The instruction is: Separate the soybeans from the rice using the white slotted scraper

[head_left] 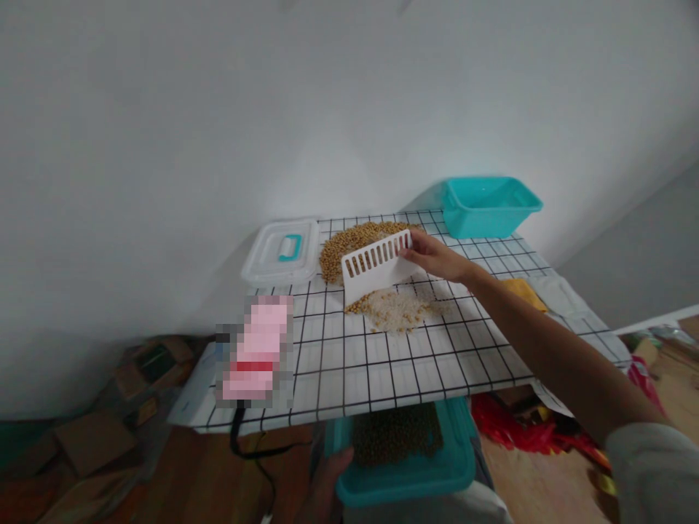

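My right hand (434, 255) grips the right end of a white slotted scraper (376, 266) standing on edge on the gridded table (349, 364). Behind the scraper lies a pile of yellow beans (349, 244). In front of it is a patch of white grains mixed with some beans (396, 309). My left hand (328, 477) holds the left rim of a teal tub (409, 477) below the table's front edge. That tub holds beans (396, 433).
A clear lidded box with a teal handle (281, 251) sits at the back left. An empty teal basin (488, 206) stands at the back right. A yellow cloth (524, 291) lies on the right. Cardboard boxes (92, 437) and red clutter (518, 429) are on the floor.
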A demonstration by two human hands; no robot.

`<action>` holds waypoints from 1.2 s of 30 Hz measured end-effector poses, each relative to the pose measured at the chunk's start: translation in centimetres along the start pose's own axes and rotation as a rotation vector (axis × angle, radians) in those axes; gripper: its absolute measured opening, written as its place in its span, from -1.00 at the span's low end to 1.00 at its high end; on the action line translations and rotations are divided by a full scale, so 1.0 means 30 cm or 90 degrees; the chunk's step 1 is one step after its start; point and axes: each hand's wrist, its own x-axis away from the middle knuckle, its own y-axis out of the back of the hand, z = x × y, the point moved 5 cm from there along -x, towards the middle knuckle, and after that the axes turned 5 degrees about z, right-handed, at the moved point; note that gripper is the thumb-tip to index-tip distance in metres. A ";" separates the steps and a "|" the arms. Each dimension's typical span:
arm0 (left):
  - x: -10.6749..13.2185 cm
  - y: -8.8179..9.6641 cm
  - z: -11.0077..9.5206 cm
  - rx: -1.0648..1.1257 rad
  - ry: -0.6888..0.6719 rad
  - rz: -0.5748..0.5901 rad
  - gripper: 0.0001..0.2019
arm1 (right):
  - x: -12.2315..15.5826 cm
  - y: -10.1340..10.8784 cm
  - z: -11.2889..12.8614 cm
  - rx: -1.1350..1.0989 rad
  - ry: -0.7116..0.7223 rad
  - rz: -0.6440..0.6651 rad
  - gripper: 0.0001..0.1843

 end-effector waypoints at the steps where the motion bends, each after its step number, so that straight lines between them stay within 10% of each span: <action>1: 0.005 0.001 -0.004 -0.011 -0.002 -0.017 -0.77 | -0.003 -0.003 0.003 -0.018 -0.007 0.017 -0.68; 28: 0.008 0.021 -0.012 -0.020 0.019 -0.045 -0.73 | -0.045 -0.106 0.038 -0.081 -0.028 0.250 -0.74; 36: -0.011 -0.015 -0.010 -0.024 0.044 -0.037 -0.79 | 0.040 -0.018 0.148 -0.076 -0.032 0.022 -0.73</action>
